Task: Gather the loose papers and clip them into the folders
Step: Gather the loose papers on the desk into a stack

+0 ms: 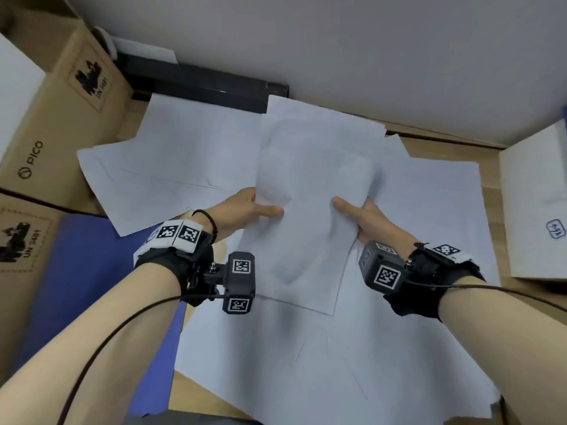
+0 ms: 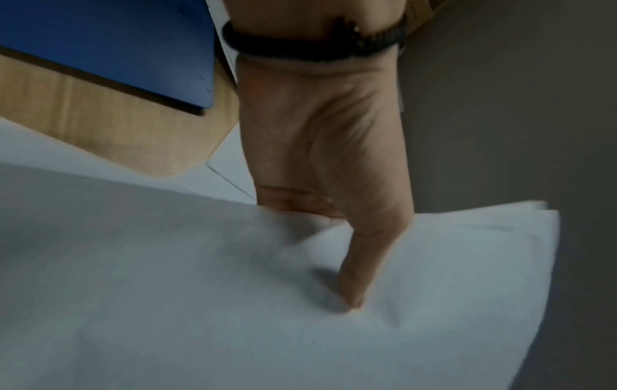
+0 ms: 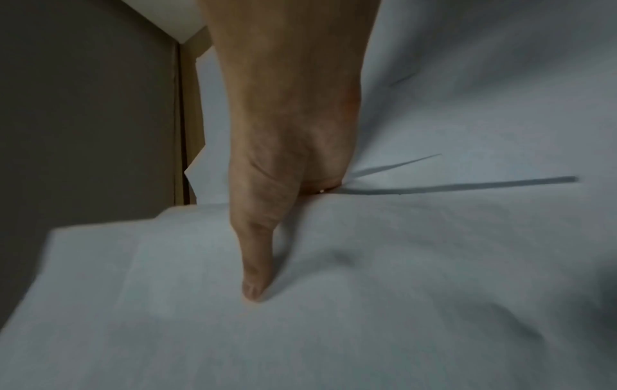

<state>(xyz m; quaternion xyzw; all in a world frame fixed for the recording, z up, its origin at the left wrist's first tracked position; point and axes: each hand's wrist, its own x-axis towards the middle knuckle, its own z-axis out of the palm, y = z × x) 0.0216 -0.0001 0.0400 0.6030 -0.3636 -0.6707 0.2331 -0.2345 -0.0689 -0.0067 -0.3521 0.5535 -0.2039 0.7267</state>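
Note:
I hold a small stack of white papers (image 1: 310,191) up over the desk with both hands. My left hand (image 1: 245,210) pinches its left edge, thumb on top and fingers hidden underneath. My right hand (image 1: 365,219) pinches the right edge the same way. The left wrist view shows the left thumb (image 2: 360,264) pressing on the stack of papers (image 2: 233,316), and the right wrist view shows the right thumb (image 3: 257,264) pressing on the stack (image 3: 367,316). More loose papers (image 1: 414,332) lie spread on the desk beneath. A blue folder (image 1: 101,289) lies flat at the left.
Cardboard boxes (image 1: 55,124) stand at the left, and a white box (image 1: 537,204) at the right. A black bar (image 1: 199,84) runs along the grey wall at the back. Bare wooden desk (image 1: 491,176) shows at the right.

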